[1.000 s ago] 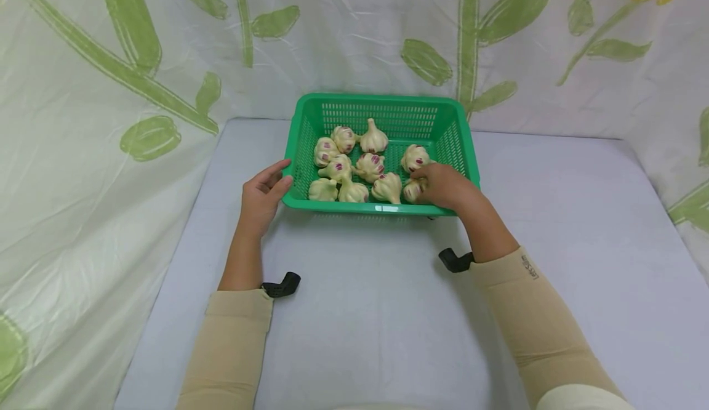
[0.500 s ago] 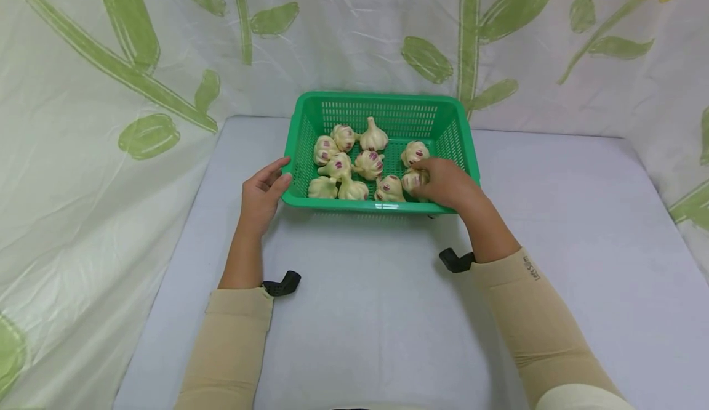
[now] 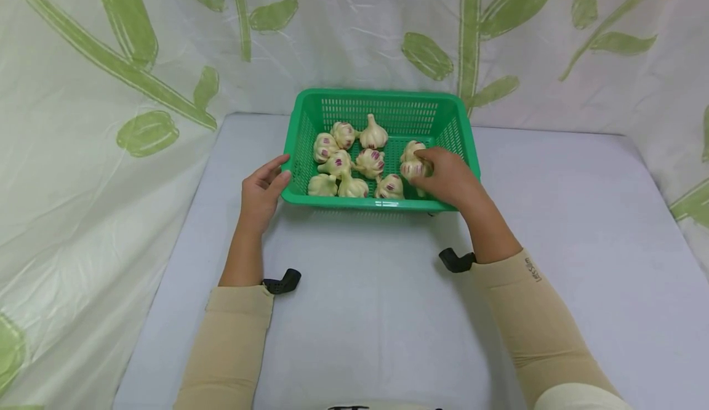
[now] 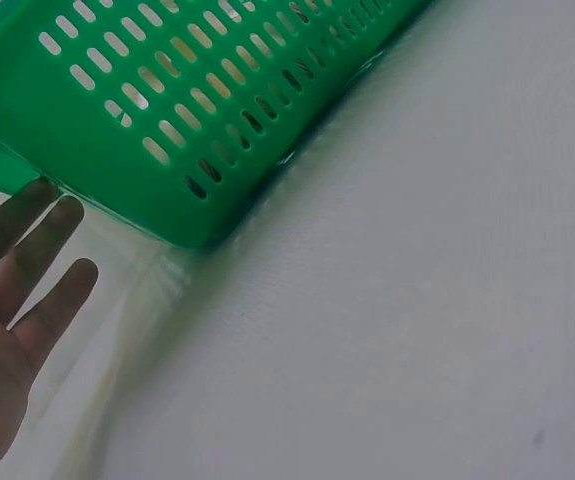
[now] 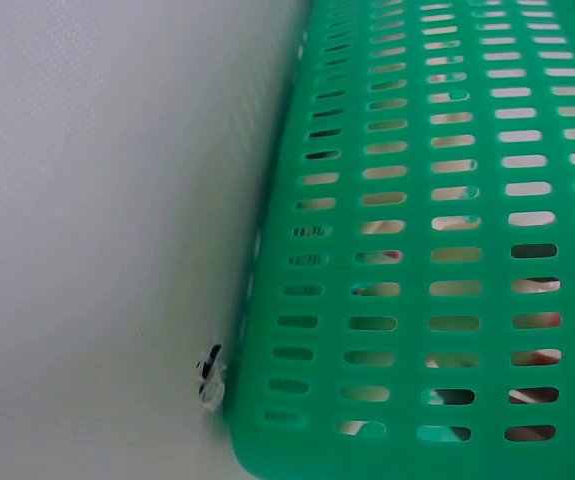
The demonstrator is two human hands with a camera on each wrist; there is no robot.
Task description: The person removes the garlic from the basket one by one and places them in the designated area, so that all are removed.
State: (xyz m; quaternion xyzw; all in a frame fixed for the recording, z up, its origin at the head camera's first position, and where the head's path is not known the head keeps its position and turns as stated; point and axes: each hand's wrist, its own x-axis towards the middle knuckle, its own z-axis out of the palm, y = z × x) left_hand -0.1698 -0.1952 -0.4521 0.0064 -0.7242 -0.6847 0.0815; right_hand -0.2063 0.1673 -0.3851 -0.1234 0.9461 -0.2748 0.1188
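Note:
A green plastic basket with slotted walls holds several pale garlic bulbs with purple streaks. Inside its right part, my right hand pinches one garlic bulb between thumb and fingers. That bulb overlaps another bulb just behind it. My left hand is at the basket's left end, thumb and fingertips at the rim. The left wrist view shows these fingers fairly straight beside the basket wall. In the right wrist view the slotted wall hides the right hand's grip.
The basket stands at the back of a table with a white cloth. Behind it hangs a white sheet with painted green leaves. A small black-and-white mark shows by the basket's base. Black camera mounts sit at both wrists.
The right hand has moved slightly back from the basket's front wall, carrying the pinched bulb toward the one behind. A neighbouring bulb at the front has turned. The left hand stays at the rim.

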